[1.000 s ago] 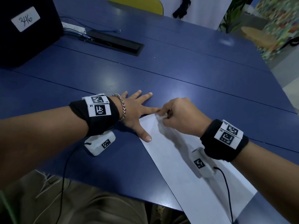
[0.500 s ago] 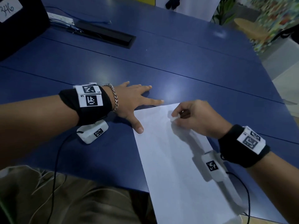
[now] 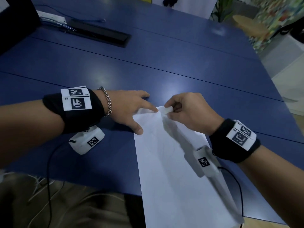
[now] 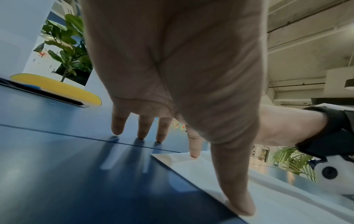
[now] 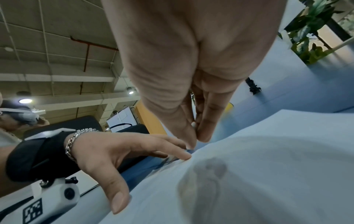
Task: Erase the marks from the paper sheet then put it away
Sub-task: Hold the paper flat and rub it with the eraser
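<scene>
A white paper sheet (image 3: 172,162) lies on the blue table (image 3: 164,63), its near end hanging over the front edge. My left hand (image 3: 131,109) lies flat with spread fingers; the index fingertip and thumb press the sheet's far left corner (image 4: 191,157), the other fingers rest on the table. My right hand (image 3: 185,109) pinches a small white eraser (image 3: 165,110) between thumb and fingers at the sheet's far edge. In the right wrist view the eraser (image 5: 193,124) barely shows between the fingertips, above the bulging paper (image 5: 258,174). Marks on the sheet are too faint to tell.
A black cable slot (image 3: 98,34) and a white power strip (image 3: 51,17) lie at the far left of the table, beside a black case (image 3: 14,22). A yellow chair (image 4: 57,87) and plants (image 4: 67,45) stand beyond the far edge.
My right hand has moved with the eraser from the sheet's upper middle up to its far edge, close to the left index finger. The left hand has stayed pressing the corner.
</scene>
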A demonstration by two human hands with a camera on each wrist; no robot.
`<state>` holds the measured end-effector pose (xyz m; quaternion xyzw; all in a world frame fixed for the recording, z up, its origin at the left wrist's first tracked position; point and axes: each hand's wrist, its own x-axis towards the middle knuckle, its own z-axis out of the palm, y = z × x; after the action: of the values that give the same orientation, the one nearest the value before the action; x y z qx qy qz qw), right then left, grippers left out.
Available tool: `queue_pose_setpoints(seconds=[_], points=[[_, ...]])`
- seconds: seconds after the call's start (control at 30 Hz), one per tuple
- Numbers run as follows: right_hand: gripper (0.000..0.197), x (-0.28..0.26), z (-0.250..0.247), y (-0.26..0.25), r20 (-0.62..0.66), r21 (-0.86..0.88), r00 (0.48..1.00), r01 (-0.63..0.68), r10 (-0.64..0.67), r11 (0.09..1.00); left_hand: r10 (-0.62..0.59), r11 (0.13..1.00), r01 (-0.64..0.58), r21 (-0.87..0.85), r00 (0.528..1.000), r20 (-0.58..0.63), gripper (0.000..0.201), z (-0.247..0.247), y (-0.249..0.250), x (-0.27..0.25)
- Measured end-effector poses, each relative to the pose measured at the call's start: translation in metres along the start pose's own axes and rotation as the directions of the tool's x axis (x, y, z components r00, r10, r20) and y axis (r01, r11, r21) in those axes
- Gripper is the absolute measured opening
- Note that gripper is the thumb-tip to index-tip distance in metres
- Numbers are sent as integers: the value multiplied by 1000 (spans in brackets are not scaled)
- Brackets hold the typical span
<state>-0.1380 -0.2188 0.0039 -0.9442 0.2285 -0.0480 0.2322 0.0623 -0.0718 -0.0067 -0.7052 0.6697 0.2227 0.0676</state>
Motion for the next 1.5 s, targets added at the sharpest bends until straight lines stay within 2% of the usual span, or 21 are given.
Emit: queue_pose_setpoints(seconds=[0.2,0.3,0.47,0.57,0.67,0.77,0.9,1.07,1.2,1.27,1.4,1.5], points=[[13,7,9,-2,8,-61,999,37,-37,997,-46,994,40,104,997,57,98,-3,2,5],[14,3,9,-6,65,-67,996,70,-66,995,-61,994,53,91,995,80,100,-1,0,6],[19,9,6,1,1,-83,1000,22,-22,996,-68,995,61,78,994,83,100,1,-3,7],[23,3,12,-8,49,-96,996,81,-76,992,-60,996,53,76,995,83,101,0,-3,7],[25,7,5,-5,64,-123,997,60,-53,991,-58,996,53,70,995,77,100,1,-3,6],[23,12,-5,3,13,-85,1000,-18,20,996,-52,997,48,57,996,76,100,2,-3,6],[20,4,3,-6,51,-36,998,29,-27,999,-53,996,47,74,996,77,100,0,-2,5],[12,8,6,2,40,-29,999,-34,35,999,-18,995,16,103,1000,19,99,4,-2,0],[12,8,5,2,48,-41,999,-18,20,999,23,1000,-23,-7,997,-69,94,7,-6,-4],[12,9,6,0,42,-49,999,-16,18,999,-5,1000,5,-8,998,-67,98,7,-9,-2],[21,9,10,-9,62,6,998,-11,10,1000,-129,990,127,56,991,35,108,10,-14,2],[21,9,17,-17,43,6,999,-1,1,1000,-145,988,143,57,988,46,107,11,-15,3]])
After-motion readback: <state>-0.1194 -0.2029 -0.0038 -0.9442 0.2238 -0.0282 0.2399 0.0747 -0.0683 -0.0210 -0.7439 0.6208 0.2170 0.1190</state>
